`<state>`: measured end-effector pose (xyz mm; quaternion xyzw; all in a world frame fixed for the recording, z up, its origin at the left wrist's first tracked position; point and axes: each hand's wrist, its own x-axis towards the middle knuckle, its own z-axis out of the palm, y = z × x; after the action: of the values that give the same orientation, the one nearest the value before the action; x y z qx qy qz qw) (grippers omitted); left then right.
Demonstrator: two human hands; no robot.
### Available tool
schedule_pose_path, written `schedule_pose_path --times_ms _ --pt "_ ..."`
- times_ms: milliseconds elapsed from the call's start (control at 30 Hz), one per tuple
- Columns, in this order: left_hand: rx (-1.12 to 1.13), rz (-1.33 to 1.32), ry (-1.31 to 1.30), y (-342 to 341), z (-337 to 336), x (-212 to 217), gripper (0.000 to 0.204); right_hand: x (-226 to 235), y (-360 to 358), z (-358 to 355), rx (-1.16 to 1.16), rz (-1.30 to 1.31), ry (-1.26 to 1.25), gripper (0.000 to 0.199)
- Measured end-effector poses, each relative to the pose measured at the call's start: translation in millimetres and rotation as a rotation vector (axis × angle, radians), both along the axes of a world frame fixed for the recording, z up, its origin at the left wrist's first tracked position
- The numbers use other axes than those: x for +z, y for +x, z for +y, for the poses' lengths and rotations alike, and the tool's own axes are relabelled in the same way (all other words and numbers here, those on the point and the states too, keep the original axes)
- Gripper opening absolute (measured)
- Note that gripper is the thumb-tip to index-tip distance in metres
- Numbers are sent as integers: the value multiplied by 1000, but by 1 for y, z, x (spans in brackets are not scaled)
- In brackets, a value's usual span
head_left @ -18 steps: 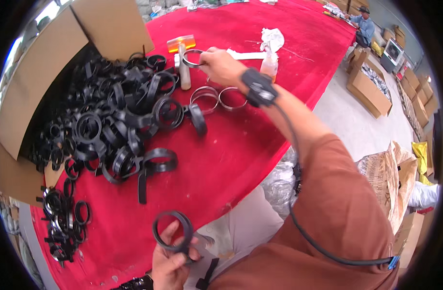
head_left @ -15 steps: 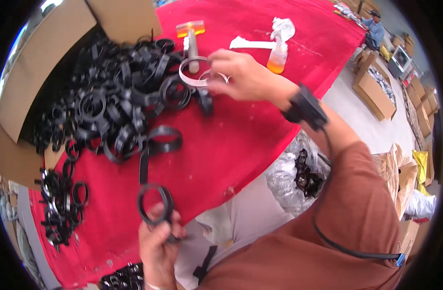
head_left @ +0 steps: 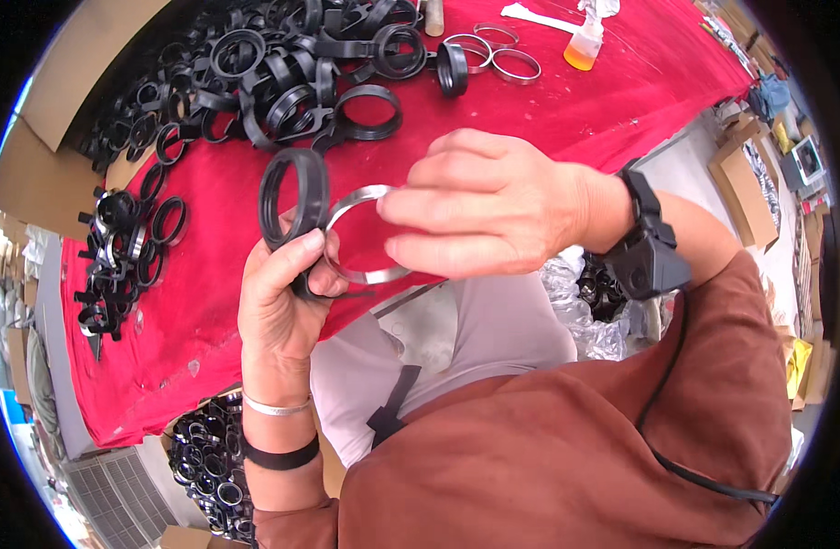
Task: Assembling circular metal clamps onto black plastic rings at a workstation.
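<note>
Near the front edge of the red-covered table, my left hand point(head_left: 287, 284) is closed around the lower part of a black ring-shaped part point(head_left: 315, 188), which stands upright above the thumb. My right hand point(head_left: 493, 206) grips a thin silver metal ring point(head_left: 372, 276) by its right side, with bent fingers. The metal ring is right beside the black ring, its left edge close to my left thumb and fingertips. Whether the two rings touch I cannot tell. My right fingers hide part of the metal ring.
A heap of black ring parts point(head_left: 292, 101) covers the far left, beside cardboard point(head_left: 49, 174). A smaller cluster of rings point(head_left: 118, 242) lies at the left edge. Several loose metal rings point(head_left: 517, 80) and a bottle of orange liquid point(head_left: 582, 50) are farther back. Below the table, more rings point(head_left: 209, 467) are piled.
My right hand has brought the metal ring from the far side of the table to the black ring in my left hand. The view has shifted, so the heap appears higher.
</note>
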<state>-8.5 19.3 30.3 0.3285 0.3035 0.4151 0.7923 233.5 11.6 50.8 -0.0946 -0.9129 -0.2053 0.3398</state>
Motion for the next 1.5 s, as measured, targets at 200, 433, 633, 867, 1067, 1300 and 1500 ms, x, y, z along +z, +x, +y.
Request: schedule_pose_path --times_ms 200,433,633,867,1067,1300,1500 --pt "107 -167 128 -10 -22 -11 16 -6 -41 -17 -219 214 -183 66" --pt "140 -244 86 -16 -28 -19 28 -9 -66 -16 -291 137 -193 70" --pt "-17 -265 -19 -32 -26 -16 58 9 -45 -20 -362 141 -465 68" --pt "-33 -171 -81 -32 -31 -20 49 26 -60 -2 -173 -31 -693 65" --pt "4 -24 -34 -29 -34 -13 46 21 -73 13 -131 -174 -750 68" --pt "16 105 -14 -28 -37 -7 49 22 -79 17 -105 -223 -714 69" --pt "29 460 263 -25 -45 -13 51 20 -84 8 -104 -263 -677 66"
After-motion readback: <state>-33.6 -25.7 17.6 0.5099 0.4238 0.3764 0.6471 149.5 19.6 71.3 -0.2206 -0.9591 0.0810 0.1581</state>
